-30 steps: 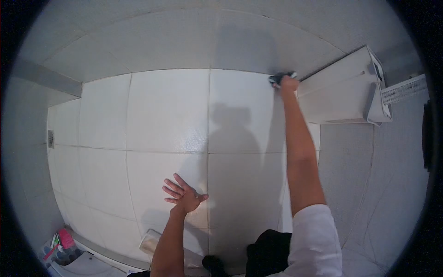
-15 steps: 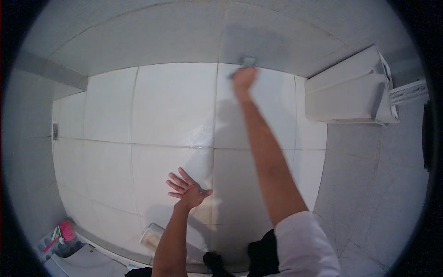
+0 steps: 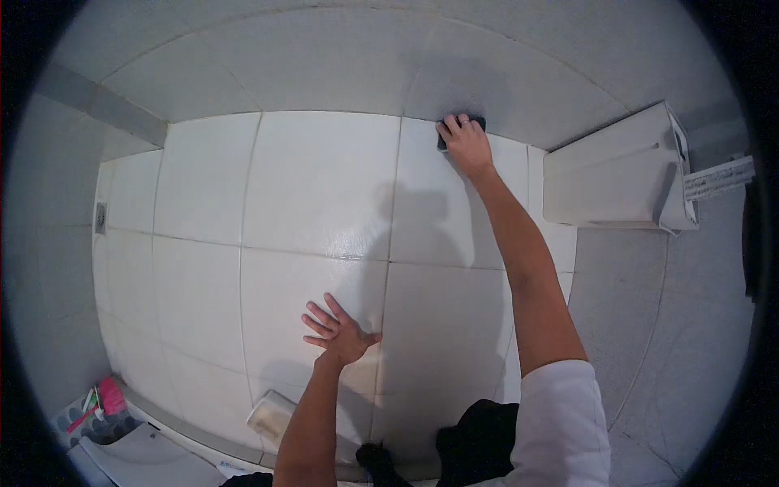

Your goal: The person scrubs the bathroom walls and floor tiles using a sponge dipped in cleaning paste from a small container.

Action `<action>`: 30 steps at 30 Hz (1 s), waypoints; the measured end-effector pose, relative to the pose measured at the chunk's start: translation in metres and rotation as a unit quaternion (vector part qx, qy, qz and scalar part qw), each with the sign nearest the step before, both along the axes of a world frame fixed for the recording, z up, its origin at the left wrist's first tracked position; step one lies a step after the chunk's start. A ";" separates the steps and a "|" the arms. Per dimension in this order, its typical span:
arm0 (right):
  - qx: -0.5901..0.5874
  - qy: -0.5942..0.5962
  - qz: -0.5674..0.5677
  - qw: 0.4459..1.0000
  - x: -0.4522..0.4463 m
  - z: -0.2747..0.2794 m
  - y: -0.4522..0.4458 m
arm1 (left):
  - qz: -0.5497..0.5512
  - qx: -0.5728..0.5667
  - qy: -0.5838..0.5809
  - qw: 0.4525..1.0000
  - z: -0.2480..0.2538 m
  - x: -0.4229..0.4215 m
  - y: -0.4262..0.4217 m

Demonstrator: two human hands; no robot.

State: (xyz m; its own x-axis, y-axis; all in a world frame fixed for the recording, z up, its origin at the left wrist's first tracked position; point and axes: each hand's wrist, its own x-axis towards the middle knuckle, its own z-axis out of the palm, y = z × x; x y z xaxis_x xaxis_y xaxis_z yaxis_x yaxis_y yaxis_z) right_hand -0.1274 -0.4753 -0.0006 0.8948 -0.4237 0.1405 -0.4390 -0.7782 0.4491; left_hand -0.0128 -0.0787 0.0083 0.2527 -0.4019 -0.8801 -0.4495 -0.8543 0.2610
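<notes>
My right hand (image 3: 468,148) reaches far out, its fingers over a dark sponge-like block (image 3: 443,140). The block is pressed to the white tile floor (image 3: 316,178) right at the foot of the grey wall (image 3: 324,65); my hand covers most of it. Much nearer to me, my left hand (image 3: 345,337) lies on the floor with fingers spread and nothing in it. Beside my left forearm is a pale container (image 3: 272,412) with a brownish face, partly hidden by the arm.
A tall white bin-like box (image 3: 604,174) stands against the right wall. Left, a small floor drain (image 3: 101,217) sits by the wall. At lower left are a pink bristly item (image 3: 111,395) and a white panel (image 3: 154,456). My dark shoe (image 3: 375,458) shows below.
My right hand has moved right along the foot of the wall with the dark sponge. The view has shifted slightly. My left hand stays planted on the floor.
</notes>
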 end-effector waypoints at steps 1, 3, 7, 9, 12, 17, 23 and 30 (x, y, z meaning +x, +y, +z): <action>0.006 -0.028 -0.016 0.999 0.003 -0.008 -0.002 | -0.002 0.003 0.008 1.000 -0.002 0.000 0.003; 0.029 -0.084 -0.049 0.995 0.016 -0.020 0.011 | 0.002 0.007 0.002 1.000 -0.005 -0.004 0.009; 0.053 -0.099 -0.065 0.992 0.045 -0.029 0.019 | -0.001 0.006 0.000 1.000 -0.007 -0.004 0.004; 0.043 -0.194 -0.113 0.973 0.019 -0.027 0.018 | 0.003 0.011 0.006 1.000 -0.003 -0.003 0.005; 0.118 -0.275 -0.233 0.925 -0.019 -0.018 0.020 | -0.006 0.014 0.006 1.000 -0.007 -0.002 0.002; 0.136 -0.400 -0.204 0.883 0.064 -0.055 0.033 | -0.012 0.025 0.000 1.000 -0.001 -0.002 0.000; 0.112 -0.189 -0.077 0.973 0.172 -0.052 0.057 | -0.002 0.012 0.004 1.000 -0.010 -0.004 0.004; 0.144 -0.189 -0.194 0.952 0.065 -0.024 0.035 | 0.007 0.013 0.026 1.000 -0.009 -0.004 0.006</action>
State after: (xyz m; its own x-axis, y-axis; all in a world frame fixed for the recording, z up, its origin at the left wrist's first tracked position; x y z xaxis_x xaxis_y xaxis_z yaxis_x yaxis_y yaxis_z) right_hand -0.0620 -0.4401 -0.0241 0.5721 -0.7815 0.2488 -0.8062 -0.5916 -0.0047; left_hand -0.0166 -0.0730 -0.0010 0.2127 -0.3752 -0.9022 -0.4235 -0.8675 0.2609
